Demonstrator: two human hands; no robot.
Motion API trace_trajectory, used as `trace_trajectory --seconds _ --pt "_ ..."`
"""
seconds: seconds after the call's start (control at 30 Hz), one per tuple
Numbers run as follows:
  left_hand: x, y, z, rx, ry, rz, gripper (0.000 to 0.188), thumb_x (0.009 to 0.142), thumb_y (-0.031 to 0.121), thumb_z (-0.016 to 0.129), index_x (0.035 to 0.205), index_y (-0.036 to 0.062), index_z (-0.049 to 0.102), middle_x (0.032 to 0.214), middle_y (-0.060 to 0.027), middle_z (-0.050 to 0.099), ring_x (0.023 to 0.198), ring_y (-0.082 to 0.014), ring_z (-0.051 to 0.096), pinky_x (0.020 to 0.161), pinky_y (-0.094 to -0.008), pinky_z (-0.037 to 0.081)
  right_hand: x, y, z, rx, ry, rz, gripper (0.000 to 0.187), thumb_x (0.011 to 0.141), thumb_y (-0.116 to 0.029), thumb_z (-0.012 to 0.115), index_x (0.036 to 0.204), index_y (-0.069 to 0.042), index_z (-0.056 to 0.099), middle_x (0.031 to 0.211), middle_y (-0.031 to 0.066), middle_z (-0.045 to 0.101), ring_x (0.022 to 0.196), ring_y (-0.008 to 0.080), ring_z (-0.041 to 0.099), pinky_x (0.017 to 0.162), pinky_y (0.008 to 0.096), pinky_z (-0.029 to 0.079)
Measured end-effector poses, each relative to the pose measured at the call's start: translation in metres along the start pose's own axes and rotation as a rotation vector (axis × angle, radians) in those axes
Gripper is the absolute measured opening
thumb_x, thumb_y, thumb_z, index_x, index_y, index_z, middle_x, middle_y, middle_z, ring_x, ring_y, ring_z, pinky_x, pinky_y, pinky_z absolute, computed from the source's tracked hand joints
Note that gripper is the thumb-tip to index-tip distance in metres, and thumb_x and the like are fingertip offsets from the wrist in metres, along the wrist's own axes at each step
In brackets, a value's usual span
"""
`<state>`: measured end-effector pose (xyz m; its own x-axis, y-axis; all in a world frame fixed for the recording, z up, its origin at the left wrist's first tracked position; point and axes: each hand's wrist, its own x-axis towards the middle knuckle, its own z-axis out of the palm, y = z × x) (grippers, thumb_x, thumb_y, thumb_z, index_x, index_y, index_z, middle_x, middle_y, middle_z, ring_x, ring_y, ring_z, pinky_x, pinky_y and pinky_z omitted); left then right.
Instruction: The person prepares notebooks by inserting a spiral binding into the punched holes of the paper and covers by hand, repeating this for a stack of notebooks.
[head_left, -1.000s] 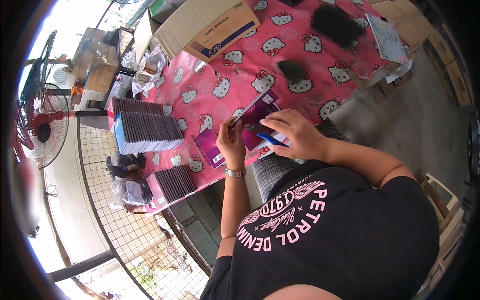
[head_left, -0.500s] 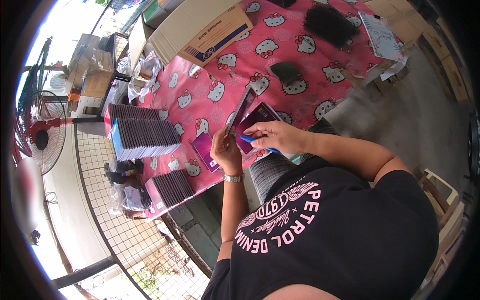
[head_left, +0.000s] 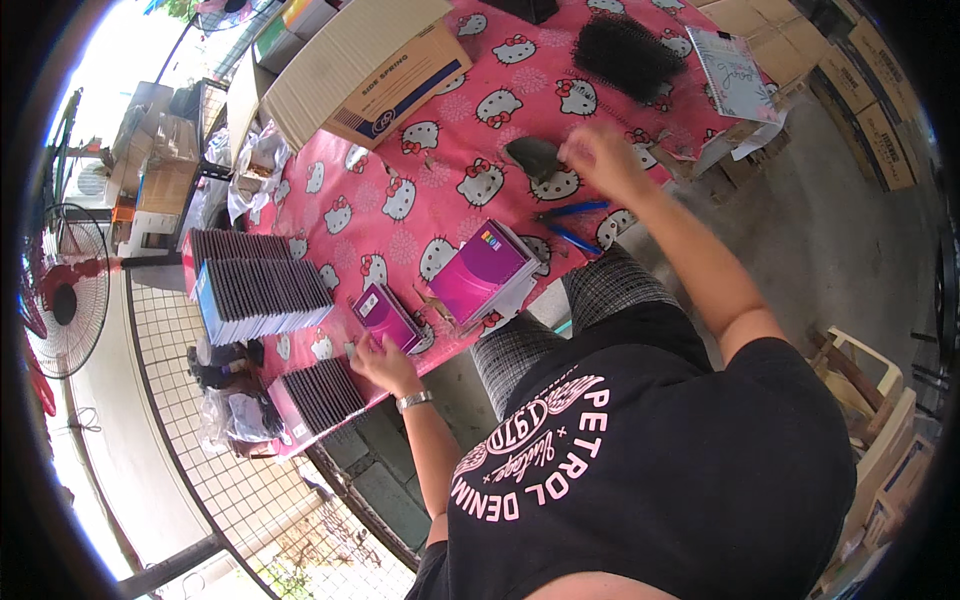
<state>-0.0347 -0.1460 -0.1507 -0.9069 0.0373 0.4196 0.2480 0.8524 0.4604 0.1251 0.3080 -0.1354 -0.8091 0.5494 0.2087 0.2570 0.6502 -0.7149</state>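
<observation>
My left hand (head_left: pixel 387 366) is at the table's near left edge with its fingers apart, beside a small purple notebook (head_left: pixel 386 318). It seems to hold nothing. Over the table, my right hand (head_left: pixel 605 165) is smeared by motion, so its fingers and anything in them are unclear. It is next to a dark grey curved piece (head_left: pixel 534 158) and on the near side of a pile of black spiral coils (head_left: pixel 628 55). Pliers with blue handles (head_left: pixel 575 210) lie on the cloth. A stack of purple-covered books (head_left: pixel 482 272) is between my hands, near the front edge.
Rows of bound notebooks (head_left: pixel 262 290) stand at the left, with another row (head_left: pixel 318 398) nearer me. An open cardboard box (head_left: pixel 385 85) is at the back. A spiral notebook (head_left: pixel 733 75) lies at the far right of the pink cloth (head_left: pixel 390 235). A fan (head_left: pixel 68 290) stands left.
Both hands have parted from the middle. The pliers have left my right hand and lie on the table; that hand has moved farther away. My left hand has let go of the bound notebook and moved left.
</observation>
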Motion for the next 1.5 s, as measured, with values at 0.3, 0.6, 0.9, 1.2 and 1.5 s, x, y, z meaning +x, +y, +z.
trace_trajectory --seconds 0.3,0.6,0.9,1.2,1.5 --pt "-0.028 0.181 -0.005 -0.087 -0.502 0.845 0.032 0.079 0.021 0.077 0.107 0.0076 0.067 0.111 -0.0073 0.065 0.102 -0.0297 0.061 0.085 -0.0419 0.052 0.035 0.038 0.022 -0.147 0.185 -0.095 0.033 0.088 -0.010 0.058 0.120 -0.006 0.064 0.111 0.0201 0.065 0.097 0.0415 0.063 0.091 0.0480 0.051" --pt "-0.006 0.180 -0.022 -0.158 -0.647 0.926 0.027 0.084 0.016 0.068 0.110 0.0087 0.063 0.100 -0.0089 0.067 0.087 -0.0288 0.066 0.070 -0.0415 0.055 -0.053 -0.090 -0.006 0.268 -0.203 -0.317 0.027 0.092 -0.018 0.066 0.118 -0.009 0.071 0.093 0.0136 0.066 0.089 0.0324 0.066 0.079 0.0409 0.052" --pt "-0.004 0.188 -0.001 -0.072 -0.298 0.913 0.022 0.088 0.012 0.059 0.109 0.0037 0.059 0.098 -0.0127 0.064 0.101 -0.0316 0.060 0.097 -0.0470 0.041 -0.047 -0.120 0.021 0.342 0.011 -0.462 0.027 0.083 0.003 0.070 0.107 -0.008 0.073 0.093 0.0089 0.065 0.085 0.0265 0.063 0.077 0.0381 0.051" --pt "-0.005 0.193 0.002 -0.205 -0.339 0.874 0.017 0.090 0.011 0.064 0.107 0.0061 0.062 0.097 -0.0088 0.066 0.095 -0.0288 0.060 0.091 -0.0419 0.040 -0.034 -0.116 0.015 0.329 -0.084 -0.528 0.021 0.083 0.006 0.066 0.101 -0.005 0.070 0.096 0.0107 0.062 0.091 0.0301 0.063 0.075 0.0390 0.051" --pt "-0.008 0.202 -0.005 -0.203 -0.420 0.841 0.019 0.087 0.010 0.067 0.106 0.0095 0.062 0.095 -0.0070 0.066 0.095 -0.0282 0.061 0.094 -0.0427 0.040 -0.048 -0.111 0.018 0.532 -0.109 -0.370 0.027 0.081 0.009 0.064 0.105 -0.003 0.066 0.097 0.0136 0.064 0.093 0.0325 0.064 0.081 0.0401 0.052"
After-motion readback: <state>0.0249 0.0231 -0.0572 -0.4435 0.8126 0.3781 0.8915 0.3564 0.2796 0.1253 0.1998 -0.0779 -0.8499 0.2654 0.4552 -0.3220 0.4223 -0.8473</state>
